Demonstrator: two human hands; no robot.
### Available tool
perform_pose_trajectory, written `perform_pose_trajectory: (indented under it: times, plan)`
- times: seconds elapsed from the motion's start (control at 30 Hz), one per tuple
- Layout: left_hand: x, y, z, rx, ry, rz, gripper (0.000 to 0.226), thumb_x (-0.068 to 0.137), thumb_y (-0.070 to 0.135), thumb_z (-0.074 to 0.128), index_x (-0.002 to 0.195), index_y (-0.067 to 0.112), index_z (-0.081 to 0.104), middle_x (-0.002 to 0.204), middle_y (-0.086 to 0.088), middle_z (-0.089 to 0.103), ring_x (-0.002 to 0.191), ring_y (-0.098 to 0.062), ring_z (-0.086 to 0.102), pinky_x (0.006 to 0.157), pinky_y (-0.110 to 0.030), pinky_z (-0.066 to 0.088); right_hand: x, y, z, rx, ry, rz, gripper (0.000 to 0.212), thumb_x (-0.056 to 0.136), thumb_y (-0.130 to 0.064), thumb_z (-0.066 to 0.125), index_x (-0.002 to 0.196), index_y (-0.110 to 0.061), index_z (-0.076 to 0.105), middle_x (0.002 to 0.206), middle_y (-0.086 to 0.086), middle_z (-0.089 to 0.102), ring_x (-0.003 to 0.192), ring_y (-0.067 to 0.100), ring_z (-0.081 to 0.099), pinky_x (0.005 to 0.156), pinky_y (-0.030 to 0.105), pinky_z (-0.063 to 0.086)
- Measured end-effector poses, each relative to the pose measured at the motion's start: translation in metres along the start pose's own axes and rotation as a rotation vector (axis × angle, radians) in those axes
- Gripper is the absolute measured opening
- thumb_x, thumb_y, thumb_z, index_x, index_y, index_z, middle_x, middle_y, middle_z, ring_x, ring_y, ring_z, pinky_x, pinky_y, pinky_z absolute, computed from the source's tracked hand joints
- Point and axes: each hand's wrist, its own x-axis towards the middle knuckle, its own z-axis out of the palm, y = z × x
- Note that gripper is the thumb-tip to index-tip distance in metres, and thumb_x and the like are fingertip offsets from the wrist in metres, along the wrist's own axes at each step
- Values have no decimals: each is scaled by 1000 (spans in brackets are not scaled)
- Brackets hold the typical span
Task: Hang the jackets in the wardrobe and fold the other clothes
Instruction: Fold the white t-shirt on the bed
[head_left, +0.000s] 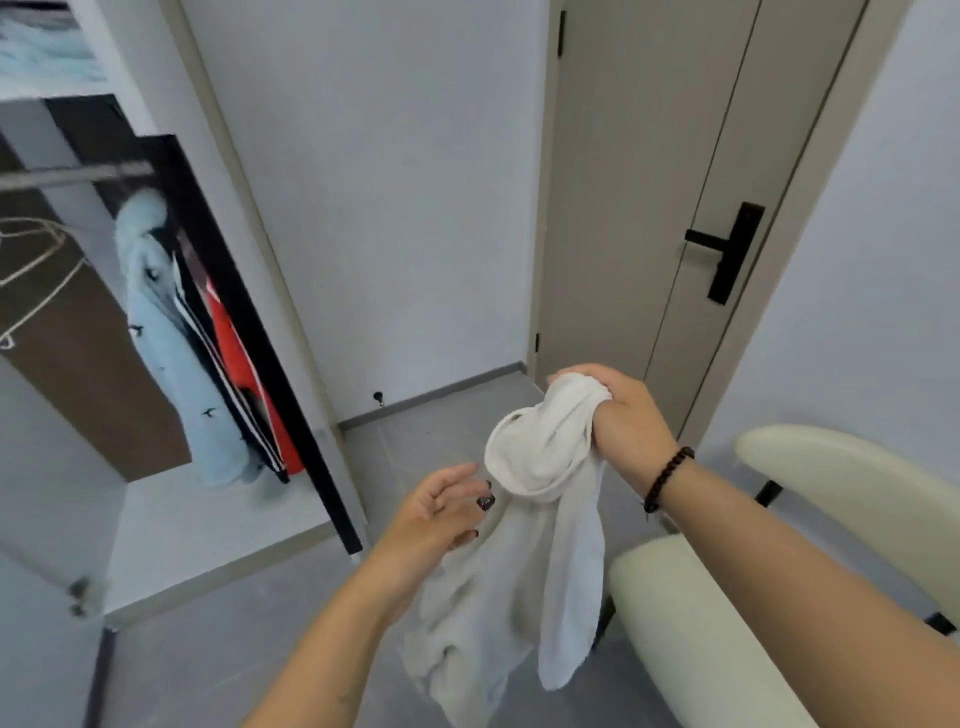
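A white hooded garment (519, 561) hangs in front of me above the grey floor. My right hand (623, 415), with a dark bead bracelet at the wrist, grips its bunched upper part, and the hood droops just below that fist. My left hand (441, 512) is at the garment's left edge with fingers relaxed and spread, touching the cloth near the hood. In the open wardrobe (171, 525) at the left hang a pale blue coat (166, 358), a black jacket with white stripes (228, 384) and a red garment (234, 353).
A cream chair (691, 623) stands close at the right, its backrest behind my right forearm. Empty wire hangers (36, 275) hang on the wardrobe rail at the far left. A closed beige door with a black handle (727, 249) is straight ahead.
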Motion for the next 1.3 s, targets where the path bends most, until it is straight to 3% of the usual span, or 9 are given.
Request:
perform_pose_trajectory:
  times: [0.13,0.33,0.53,0.73,0.83,0.93,0.97,1.1,1.3]
  plan:
    - [-30,-30,-50,279,113,-77,59,82,27,76,132,36,45,130,20,49,106,13,48,74,-7,46,3,-52,47,143,-105,-8,35,90,-3,48,90,-25,74,89,-6,73,85,10,67,70,25,53]
    - [-59,-51,-104,768,309,-171,36,86,50,61,116,31,55,110,11,62,106,-16,57,96,-38,45,16,-117,96,293,-260,-89,26,72,-27,55,87,-28,76,91,-5,75,80,8,69,65,22,54]
    - [-75,-9,-124,440,660,20,26,97,21,50,84,2,62,85,-7,69,76,-15,55,65,-25,42,47,-110,126,206,-262,-5,19,86,-7,51,97,-15,64,97,1,68,85,18,62,70,27,50]
    - [-86,63,-107,5,806,65,20,88,31,60,76,21,73,74,7,75,70,-10,70,55,-21,51,-4,-45,144,-198,-706,68,95,67,-31,83,144,-32,27,135,-15,40,121,10,43,101,26,38]
    - [-85,80,-91,-360,763,24,15,87,24,65,93,12,72,81,-3,77,73,-16,73,61,-26,55,-35,-29,146,-233,-1039,-10,79,57,-52,84,125,-43,46,122,-27,54,112,-3,54,90,16,45]
    - [-90,93,-79,-629,676,64,27,91,22,62,111,4,68,95,-9,75,84,-20,71,68,-30,56,-35,-34,149,-132,-915,-93,9,80,-27,73,85,-33,70,82,-17,72,75,-1,63,67,13,49]
    - [-93,97,-75,-649,623,128,31,93,21,59,117,2,65,97,-10,74,83,-20,70,66,-29,55,-30,-39,150,-83,-843,-113,16,85,-21,67,73,-30,70,71,-15,70,66,0,60,60,12,45]
    - [-111,96,-64,-328,514,339,68,80,23,75,141,27,46,130,3,62,116,-15,62,100,-37,48,-12,-67,151,259,-806,59,17,91,-27,62,88,-17,75,89,6,75,82,17,70,71,32,55]
    - [-121,83,-56,103,558,321,62,73,36,83,126,43,51,121,20,64,112,-2,61,94,-30,53,13,-99,160,605,-846,303,19,76,-13,70,92,-8,61,81,13,57,75,25,55,74,38,43]
